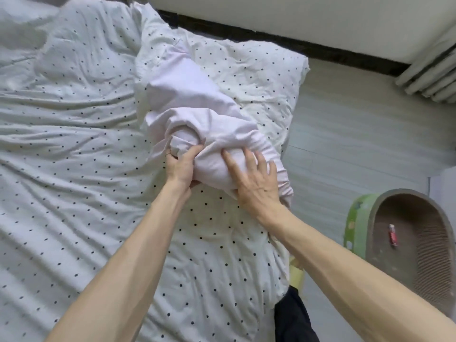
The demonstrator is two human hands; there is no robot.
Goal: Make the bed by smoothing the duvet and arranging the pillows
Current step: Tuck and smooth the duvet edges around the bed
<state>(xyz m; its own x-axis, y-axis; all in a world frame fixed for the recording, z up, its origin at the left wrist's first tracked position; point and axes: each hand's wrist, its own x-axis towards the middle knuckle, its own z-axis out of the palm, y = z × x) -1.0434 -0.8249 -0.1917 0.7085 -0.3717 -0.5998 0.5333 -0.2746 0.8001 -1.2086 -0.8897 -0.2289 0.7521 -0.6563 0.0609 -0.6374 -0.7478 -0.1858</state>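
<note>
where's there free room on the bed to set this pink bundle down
Widest free patch: the dotted duvet left of the left hand, wrinkled but bare. A smaller patch lies between the forearms, below the pink bundle. Crowded: the bed's right side, where the left hand grips the bundle and the right hand presses flat on it.

A bedroom in a home: a white duvet with dark dots lies spread wide across the left, with a matching pillow at its far end. To the right runs pale plank floor, with a curtain far right and a cardboard pet scratcher near right
</note>
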